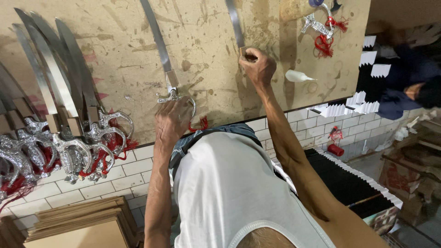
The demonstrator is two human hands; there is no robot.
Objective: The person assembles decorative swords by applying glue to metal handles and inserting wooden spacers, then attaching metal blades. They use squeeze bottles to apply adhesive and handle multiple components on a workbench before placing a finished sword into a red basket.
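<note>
A wide, scratched brown counter [115, 59] fills the upper part of the view, seen from above the person's head. Beyond the fingers of both hands its surface is marked with old glue stains. Well to the left of the fingers lies a row of finished swords [59, 110], curved steel blades with ornate silver hilts and red tassels, packed side by side.

The left hand [172, 120] has its fingers closed around the silver hilt of a sword [166, 69], whose blade runs up and away from the fingers. The right hand [258, 66] pinches the bare tang end of a second blade [235, 25], fingers closed on it; this blade has no hilt.

Just right of the right fingers lies a small white squeeze bottle [298, 76]. Farther up and right lies a loose silver hilt [318, 24] with red tassel.

The step in hand looks like fitting hilts to blades: one sword being seated, the next blade being steadied. The next move likely calls for glue and that loose hilt, both close to the right fingers.
</note>
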